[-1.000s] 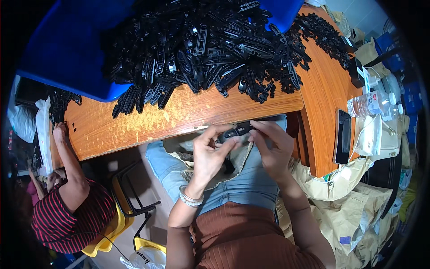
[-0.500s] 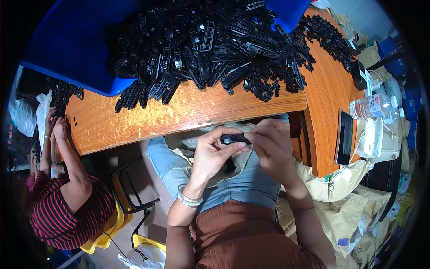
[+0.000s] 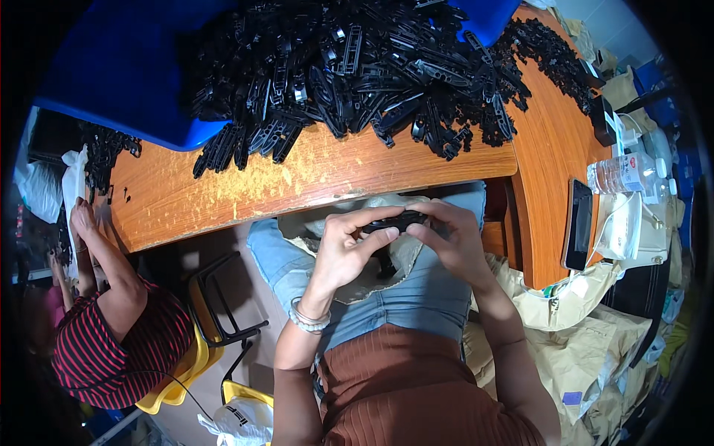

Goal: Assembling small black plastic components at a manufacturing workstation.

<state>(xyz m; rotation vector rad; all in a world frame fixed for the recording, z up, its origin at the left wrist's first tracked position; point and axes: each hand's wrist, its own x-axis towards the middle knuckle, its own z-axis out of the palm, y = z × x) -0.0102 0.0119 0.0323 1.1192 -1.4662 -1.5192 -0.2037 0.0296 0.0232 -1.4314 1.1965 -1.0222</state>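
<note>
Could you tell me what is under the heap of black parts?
Under the heap of black parts, the wooden table shows along the heap's near edge; a blue container shows at its left. What lies beneath the middle is covered and cannot be seen.

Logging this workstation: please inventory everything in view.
Slim plastic part: one, black, between both hands
Heaped long plastic parts: many, black, tabletop
Small plastic pieces: many, black, upper right
Plastic bin: at least one, blue, upper left
Wooden tabletop: two sections, brown, ahead
Flat phone: one, black, right tabletop
Plastic bottle: at least one, clear, right
Paper sacks: several, tan, lower right
Plastic seat: at least one, yellow, lower left
Person in striped top: one, black-red, left
Left hand: one, bare, part's left end
Right hand: one, bare, part's right end
</note>
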